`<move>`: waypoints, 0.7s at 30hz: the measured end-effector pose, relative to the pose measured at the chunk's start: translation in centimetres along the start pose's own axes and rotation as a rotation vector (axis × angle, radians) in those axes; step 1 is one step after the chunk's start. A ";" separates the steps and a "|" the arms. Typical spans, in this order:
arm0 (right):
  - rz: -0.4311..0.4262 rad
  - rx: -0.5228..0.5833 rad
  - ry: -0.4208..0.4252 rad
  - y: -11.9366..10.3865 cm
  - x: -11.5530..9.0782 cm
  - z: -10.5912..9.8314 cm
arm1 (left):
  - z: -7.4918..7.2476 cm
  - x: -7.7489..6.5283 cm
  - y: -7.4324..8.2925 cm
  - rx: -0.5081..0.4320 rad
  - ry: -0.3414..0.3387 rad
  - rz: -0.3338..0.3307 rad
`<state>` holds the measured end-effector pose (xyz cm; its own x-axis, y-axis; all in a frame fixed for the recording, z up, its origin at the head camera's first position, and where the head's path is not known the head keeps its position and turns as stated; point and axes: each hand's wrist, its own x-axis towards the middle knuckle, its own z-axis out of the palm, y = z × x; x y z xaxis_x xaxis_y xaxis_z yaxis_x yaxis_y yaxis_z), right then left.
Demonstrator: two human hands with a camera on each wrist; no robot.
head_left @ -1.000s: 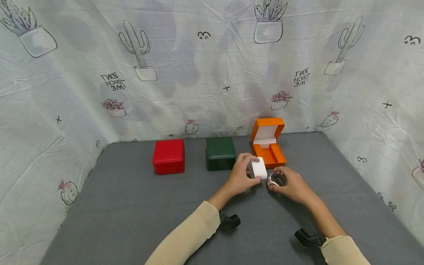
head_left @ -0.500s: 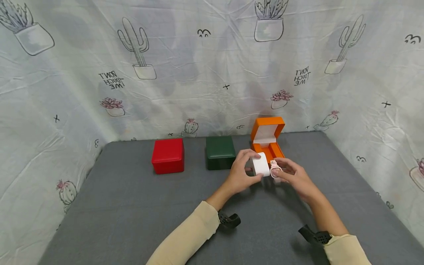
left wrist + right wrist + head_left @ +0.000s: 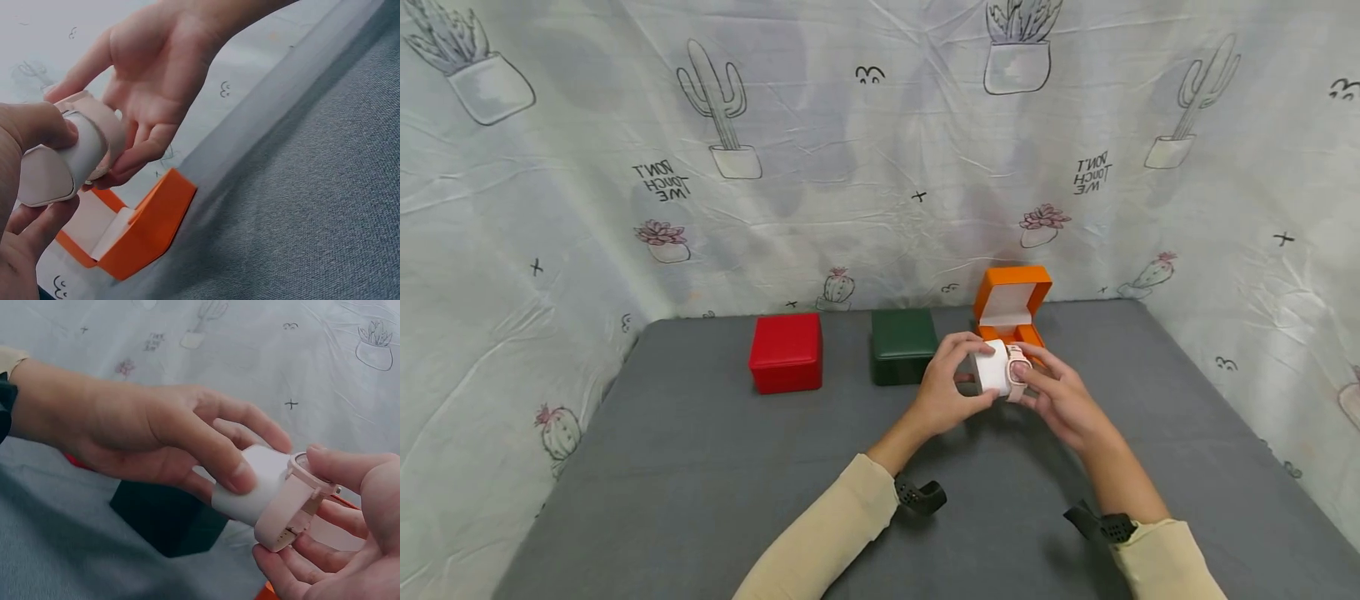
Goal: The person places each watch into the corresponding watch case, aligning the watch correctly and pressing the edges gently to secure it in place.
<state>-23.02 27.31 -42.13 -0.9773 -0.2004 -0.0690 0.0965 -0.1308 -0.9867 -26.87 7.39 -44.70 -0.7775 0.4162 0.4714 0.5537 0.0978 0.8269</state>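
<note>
My left hand (image 3: 950, 387) pinches a white watch cushion (image 3: 991, 369) between thumb and fingers, above the table. From the other side my right hand (image 3: 1063, 400) holds a pink wristwatch (image 3: 1017, 372), its thumb on the dial. In the right wrist view the closed strap (image 3: 284, 515) loops around the near end of the cushion (image 3: 253, 481). The left wrist view shows the band (image 3: 100, 128) encircling the cushion's far end. Just behind the hands stands an orange watch box (image 3: 1011, 304) with its lid raised; the hands cover its front.
A closed green box (image 3: 903, 346) stands left of the orange one, and a closed red box (image 3: 786, 352) farther left. All rest toward the back of the grey-covered table (image 3: 737, 483). A patterned white cloth (image 3: 820, 142) hangs behind and along the sides.
My right hand has raised the watch, turned its dial upward and moved it left onto the cushion's end. The left hand has lifted the cushion slightly and keeps its hold.
</note>
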 end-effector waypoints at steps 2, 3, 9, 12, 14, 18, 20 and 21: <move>-0.010 0.028 0.005 -0.1 0.2 0.3 | -0.1 0.1 0.0 -0.006 -0.007 0.009; -0.012 0.039 0.007 -0.1 0.4 0.4 | -0.2 0.1 0.0 -0.007 -0.008 0.014; -0.011 0.064 0.044 -0.1 1.1 0.9 | -0.9 0.4 -0.1 -0.017 -0.002 0.043; -0.010 0.044 0.052 0.0 1.3 1.0 | -1.3 0.5 -0.2 -0.009 -0.011 0.038; -0.009 0.030 0.052 0.2 1.4 1.1 | -1.4 0.5 -0.3 -0.003 -0.021 0.032; -0.019 -0.009 0.039 0.4 1.5 1.1 | -1.7 0.6 -0.4 0.007 -0.046 0.020; -0.029 -0.036 0.032 0.4 1.6 1.1 | -1.8 0.7 -0.4 0.013 -0.057 0.015; -0.033 -0.051 0.031 0.5 1.6 1.1 | -1.8 0.8 -0.4 0.023 -0.061 0.013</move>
<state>-24.36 25.85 -42.55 -0.9851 -0.1669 -0.0401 0.0553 -0.0875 -0.9946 -28.21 6.00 -44.08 -0.7512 0.4715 0.4621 0.5710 0.1129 0.8131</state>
